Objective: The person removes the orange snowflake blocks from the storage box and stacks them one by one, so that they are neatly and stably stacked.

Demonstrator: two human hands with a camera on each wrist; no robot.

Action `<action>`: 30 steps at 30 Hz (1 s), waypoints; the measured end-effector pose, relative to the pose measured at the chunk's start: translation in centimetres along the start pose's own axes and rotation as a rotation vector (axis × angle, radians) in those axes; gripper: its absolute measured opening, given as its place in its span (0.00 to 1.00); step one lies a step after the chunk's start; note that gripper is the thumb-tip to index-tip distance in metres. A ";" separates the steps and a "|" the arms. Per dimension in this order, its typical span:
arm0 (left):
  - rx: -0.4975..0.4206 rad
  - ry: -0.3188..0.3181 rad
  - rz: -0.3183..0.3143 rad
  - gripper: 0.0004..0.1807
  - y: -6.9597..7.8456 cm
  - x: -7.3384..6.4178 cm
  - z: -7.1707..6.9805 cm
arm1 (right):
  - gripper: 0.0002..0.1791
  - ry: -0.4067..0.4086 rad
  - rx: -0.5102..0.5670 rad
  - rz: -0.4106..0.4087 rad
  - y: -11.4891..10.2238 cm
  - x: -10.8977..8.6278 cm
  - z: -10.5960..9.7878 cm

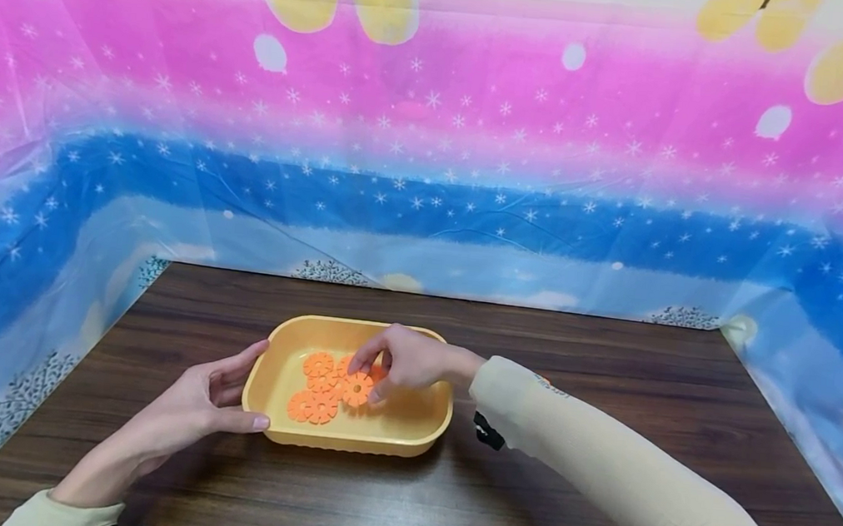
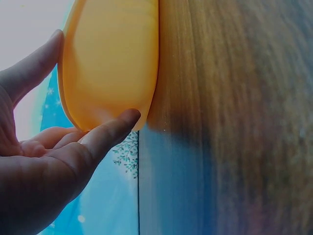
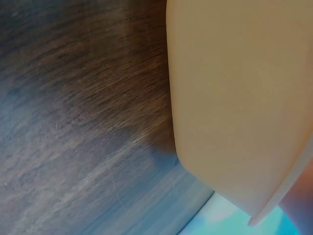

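A yellow plastic box (image 1: 407,429) stands on the table, with several orange notched discs (image 1: 321,409) lying in it. My left hand (image 1: 195,398) holds the box's left end, thumb at the near corner and fingers farther back along the rim. In the left wrist view, those fingertips (image 2: 131,116) touch the box's outer wall (image 2: 115,58). Inside the box, my right hand (image 1: 409,358) pinches an orange notched disc (image 1: 358,389) between thumb and fingers. That hand covers part of the pile. The right wrist view shows mostly the box's outside wall (image 3: 234,98).
The box rests on a dark wood-grain table (image 1: 340,506). A pink and blue patterned cloth (image 1: 426,205) rises along the table's back and both sides. The right sleeve (image 1: 601,446) reaches across the table's right part.
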State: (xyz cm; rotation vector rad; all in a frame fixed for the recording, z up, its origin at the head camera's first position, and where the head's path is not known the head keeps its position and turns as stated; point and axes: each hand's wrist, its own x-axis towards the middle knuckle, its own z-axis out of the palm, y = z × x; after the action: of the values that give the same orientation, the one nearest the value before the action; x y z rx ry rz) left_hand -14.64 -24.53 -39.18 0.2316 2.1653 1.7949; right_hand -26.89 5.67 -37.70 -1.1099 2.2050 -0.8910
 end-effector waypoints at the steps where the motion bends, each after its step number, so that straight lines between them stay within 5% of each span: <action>1: 0.001 0.001 -0.002 0.58 0.0 0.0 0.0 | 0.20 0.004 0.012 0.000 0.0 -0.1 0.0; 30: -0.015 0.004 0.006 0.58 -0.1 0.0 0.0 | 0.25 0.061 0.227 -0.012 -0.5 -1.8 -0.7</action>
State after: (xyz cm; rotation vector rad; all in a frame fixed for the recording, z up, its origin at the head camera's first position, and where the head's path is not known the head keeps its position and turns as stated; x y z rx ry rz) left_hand -14.66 -24.54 -39.27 0.2314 2.1549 1.8159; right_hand -26.19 7.16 -36.57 -1.0005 2.0839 -1.1616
